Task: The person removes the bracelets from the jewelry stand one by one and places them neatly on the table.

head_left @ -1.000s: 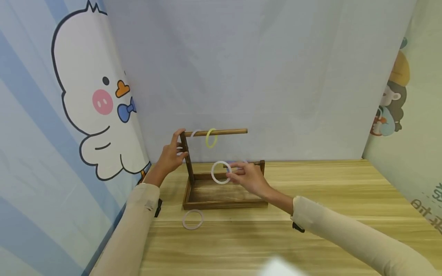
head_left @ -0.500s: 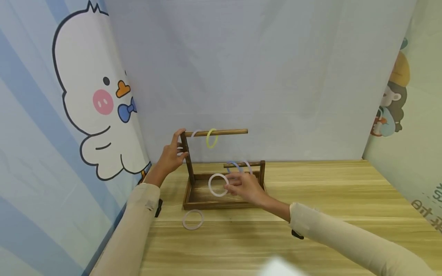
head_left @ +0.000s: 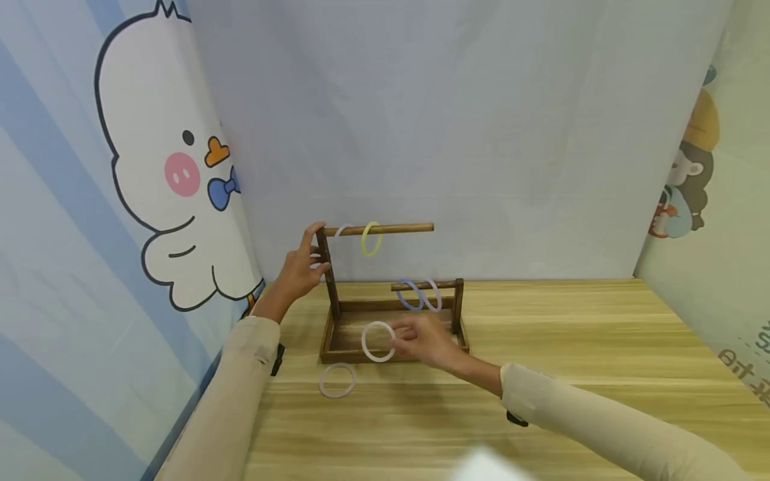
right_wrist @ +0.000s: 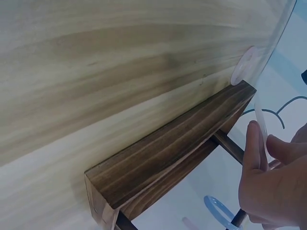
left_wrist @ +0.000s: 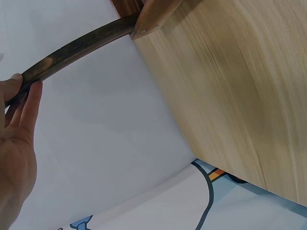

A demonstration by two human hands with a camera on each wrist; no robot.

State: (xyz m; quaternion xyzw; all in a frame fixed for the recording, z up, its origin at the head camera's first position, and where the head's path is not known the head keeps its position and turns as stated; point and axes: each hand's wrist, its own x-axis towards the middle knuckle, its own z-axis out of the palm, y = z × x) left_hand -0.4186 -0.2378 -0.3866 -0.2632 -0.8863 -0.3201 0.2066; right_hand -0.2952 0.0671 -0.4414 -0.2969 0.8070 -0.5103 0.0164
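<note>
My left hand (head_left: pixel 299 270) grips the tall dark post (head_left: pixel 327 277) of a wooden rack near its top; the left wrist view shows thumb and fingers around the post (left_wrist: pixel 76 48). Between thumb and fingers, my right hand (head_left: pixel 426 341) pinches a white ring (head_left: pixel 363 341) over the front rim of the rack's tray (head_left: pixel 355 357). On the upper bar (head_left: pixel 409 228) hang a yellow ring (head_left: pixel 363 247) and a pale ring (head_left: pixel 339 232). A blue ring (head_left: pixel 409 306) and a pale lilac ring (head_left: pixel 438 304) hang on the lower bar (head_left: pixel 448 284).
Another pale ring (head_left: pixel 321 385) lies flat on the wooden table (head_left: pixel 571 374), in front of the tray's left corner. Behind the rack rises a grey cloth wall (head_left: pixel 481 133). A cartoon-printed panel (head_left: pixel 144 120) stands at the left. A blurred white object (head_left: pixel 484 467) shows at the bottom edge.
My right hand has come down and toward me with the white ring, from beside the lower bar to the tray's front rim. The blue and lilac rings are uncovered. My left hand stays put.
</note>
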